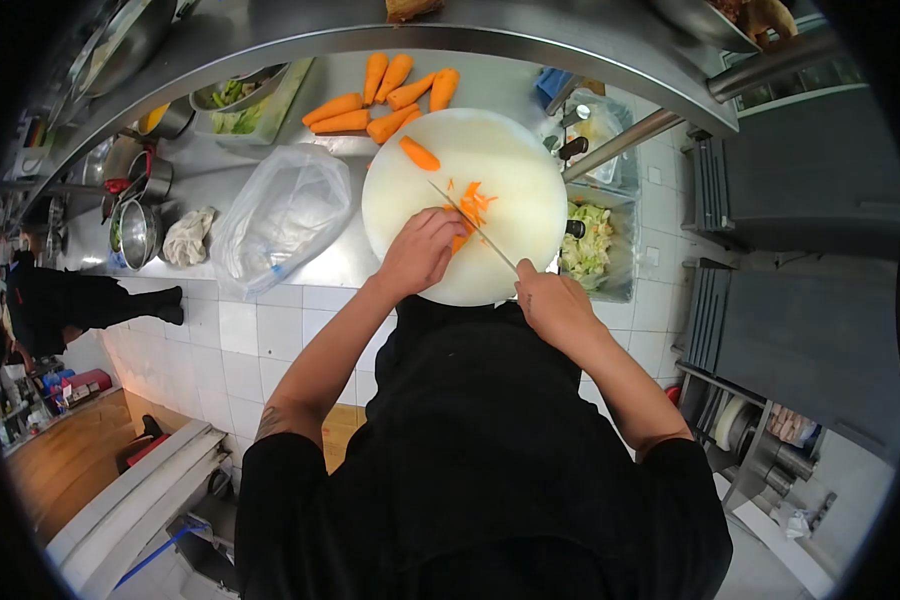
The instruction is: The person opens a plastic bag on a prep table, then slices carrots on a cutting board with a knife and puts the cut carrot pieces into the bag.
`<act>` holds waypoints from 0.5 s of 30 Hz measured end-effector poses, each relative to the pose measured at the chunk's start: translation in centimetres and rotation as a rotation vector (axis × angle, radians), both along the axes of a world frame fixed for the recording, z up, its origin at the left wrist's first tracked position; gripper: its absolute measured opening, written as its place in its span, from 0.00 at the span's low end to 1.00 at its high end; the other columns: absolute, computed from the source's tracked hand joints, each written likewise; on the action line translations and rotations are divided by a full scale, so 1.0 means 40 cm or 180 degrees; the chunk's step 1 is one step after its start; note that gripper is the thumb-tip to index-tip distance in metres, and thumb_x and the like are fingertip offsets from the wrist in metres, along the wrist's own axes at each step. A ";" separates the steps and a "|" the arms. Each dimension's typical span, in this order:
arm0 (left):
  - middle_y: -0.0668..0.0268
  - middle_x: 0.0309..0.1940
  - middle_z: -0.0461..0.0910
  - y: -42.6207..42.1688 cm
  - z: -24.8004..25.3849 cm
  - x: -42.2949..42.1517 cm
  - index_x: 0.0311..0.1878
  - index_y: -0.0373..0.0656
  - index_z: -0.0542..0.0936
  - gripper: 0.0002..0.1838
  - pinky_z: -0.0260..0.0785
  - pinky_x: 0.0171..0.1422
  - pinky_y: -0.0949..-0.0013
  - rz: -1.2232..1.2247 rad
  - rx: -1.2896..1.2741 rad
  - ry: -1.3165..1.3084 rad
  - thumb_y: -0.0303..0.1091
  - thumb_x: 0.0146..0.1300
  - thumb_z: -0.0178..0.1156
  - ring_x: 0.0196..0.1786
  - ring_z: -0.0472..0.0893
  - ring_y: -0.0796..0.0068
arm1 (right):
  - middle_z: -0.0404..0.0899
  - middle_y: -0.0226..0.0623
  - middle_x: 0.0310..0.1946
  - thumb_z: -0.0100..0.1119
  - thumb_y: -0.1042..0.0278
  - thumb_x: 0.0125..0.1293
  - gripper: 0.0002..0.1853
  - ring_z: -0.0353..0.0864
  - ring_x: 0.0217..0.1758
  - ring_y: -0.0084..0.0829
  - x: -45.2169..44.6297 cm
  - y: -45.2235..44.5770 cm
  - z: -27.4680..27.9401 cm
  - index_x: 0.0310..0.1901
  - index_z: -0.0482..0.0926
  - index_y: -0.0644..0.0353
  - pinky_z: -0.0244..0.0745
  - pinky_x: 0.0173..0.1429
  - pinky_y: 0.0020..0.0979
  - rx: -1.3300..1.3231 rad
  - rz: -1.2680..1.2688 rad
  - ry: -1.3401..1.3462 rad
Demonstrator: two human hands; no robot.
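Observation:
On a round white cutting board (pixel 525 170), my right hand (pixel 555 305) is wrapped round the handle of a knife (pixel 485 235), its blade pointing up and left. My left hand (pixel 420 250), fingers bent together, presses a carrot piece (pixel 460 240) against the board beside the blade. Cut carrot strips (pixel 478 198) lie just past the blade. A larger carrot piece (pixel 419 153) rests apart from them, nearer the board's far edge. Several whole peeled carrots (pixel 397 77) lie on the steel counter beyond the board.
A clear plastic bag (pixel 285 215) and a crumpled cloth (pixel 188 236) are left of the board. To its right stands a container of chopped greens (pixel 587 245). A metal shelf edge (pixel 370 35) crosses above the counter. Another person (pixel 70 305) stands at the far left.

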State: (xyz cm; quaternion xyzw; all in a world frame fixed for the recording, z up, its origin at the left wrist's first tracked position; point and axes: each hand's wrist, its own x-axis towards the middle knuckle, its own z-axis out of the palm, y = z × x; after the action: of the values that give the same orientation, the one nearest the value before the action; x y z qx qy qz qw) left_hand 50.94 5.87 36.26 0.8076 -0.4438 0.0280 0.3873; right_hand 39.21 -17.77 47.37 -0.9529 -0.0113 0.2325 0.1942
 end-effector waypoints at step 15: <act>0.59 0.59 0.81 0.003 -0.008 -0.005 0.56 0.42 0.81 0.20 0.72 0.71 0.53 0.0048 0.0024 0.0027 0.16 0.59 0.61 0.64 0.78 0.50 | 0.88 0.58 0.34 0.52 0.68 0.78 0.09 0.90 0.41 0.63 0.014 0.013 -0.037 0.51 0.71 0.65 0.82 0.47 0.59 0.0055 -0.0029 0.0032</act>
State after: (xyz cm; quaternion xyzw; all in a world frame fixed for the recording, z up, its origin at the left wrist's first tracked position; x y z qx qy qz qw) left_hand 50.73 6.01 35.95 0.8125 -0.4361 0.0258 0.3860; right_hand 39.75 -17.25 45.89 -0.9501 -0.0079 0.2364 0.2035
